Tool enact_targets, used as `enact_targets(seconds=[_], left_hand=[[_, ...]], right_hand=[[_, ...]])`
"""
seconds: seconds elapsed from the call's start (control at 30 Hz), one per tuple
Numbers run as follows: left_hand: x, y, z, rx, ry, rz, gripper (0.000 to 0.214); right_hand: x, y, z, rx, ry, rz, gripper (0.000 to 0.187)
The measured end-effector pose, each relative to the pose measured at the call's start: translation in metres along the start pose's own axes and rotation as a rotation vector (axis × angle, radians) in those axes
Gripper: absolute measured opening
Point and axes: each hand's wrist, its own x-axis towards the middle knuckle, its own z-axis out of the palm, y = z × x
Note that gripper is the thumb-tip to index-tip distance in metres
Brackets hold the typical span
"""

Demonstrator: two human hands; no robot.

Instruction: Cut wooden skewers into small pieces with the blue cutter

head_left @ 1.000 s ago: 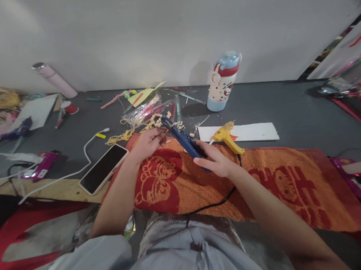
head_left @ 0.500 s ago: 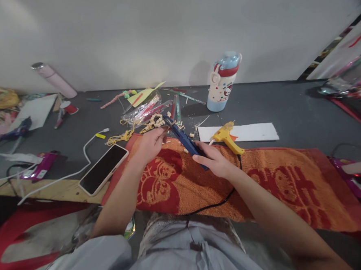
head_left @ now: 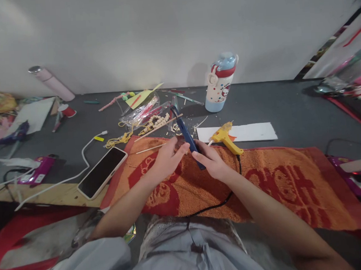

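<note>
My right hand is closed round the lower end of a long blue tool, whose exact kind I cannot make out. The tool stands tilted over an orange towel, its narrow end pointing away from me. My left hand is at the tool's left side, thumb against it and fingers curled, partly hidden. A thin wooden stick runs slantwise to the tool's far end; I cannot tell if it is gripped there. A second stick reaches toward my left fingers. Small cut bits lie beyond.
A yellow glue gun rests on a white strip to the right. Behind it stands a water bottle. A phone and white cable lie left. Yellow cord and plastic packets are farther back.
My left hand has come right and nearer to me, against the blue tool. The tool has turned more upright. Two thin wooden sticks now show left of it.
</note>
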Motion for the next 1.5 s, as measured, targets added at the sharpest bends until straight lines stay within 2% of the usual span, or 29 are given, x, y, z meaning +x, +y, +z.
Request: enact_targets(seconds=[0.17, 0.3, 0.5, 0.73, 1.0, 1.27, 1.37, 1.5], left_hand=[[0.001, -0.001, 0.022, -0.546, -0.109, -0.062, 0.05], [0.002, -0.006, 0.026, -0.714, -0.077, -0.119, 0.052], [0.0, -0.007, 0.028, -0.681, -0.043, -0.101, 0.048], [-0.004, -0.01, 0.035, -0.711, 0.018, -0.145, 0.047], [0.001, -0.008, 0.03, -0.725, -0.006, -0.149, 0.049], [0.0, -0.006, 0.028, -0.717, 0.005, -0.149, 0.047], [0.0, -0.006, 0.029, -0.701, -0.005, -0.159, 0.046], [0.0, -0.006, 0.03, -0.676, -0.016, -0.148, 0.05]], right_hand=[[-0.002, -0.003, 0.006, 0.019, -0.04, -0.008, 0.045], [-0.002, -0.003, 0.009, 0.048, -0.055, -0.039, 0.051], [-0.002, 0.001, 0.009, 0.025, -0.061, -0.035, 0.051], [-0.004, 0.006, 0.01, 0.041, -0.041, 0.001, 0.053], [-0.001, 0.001, 0.009, 0.092, -0.058, -0.004, 0.054], [0.001, 0.005, 0.015, 0.211, -0.056, 0.064, 0.053], [0.001, 0.004, 0.016, 0.206, -0.025, 0.084, 0.053], [0.001, 0.003, 0.01, 0.124, -0.05, 0.09, 0.052]])
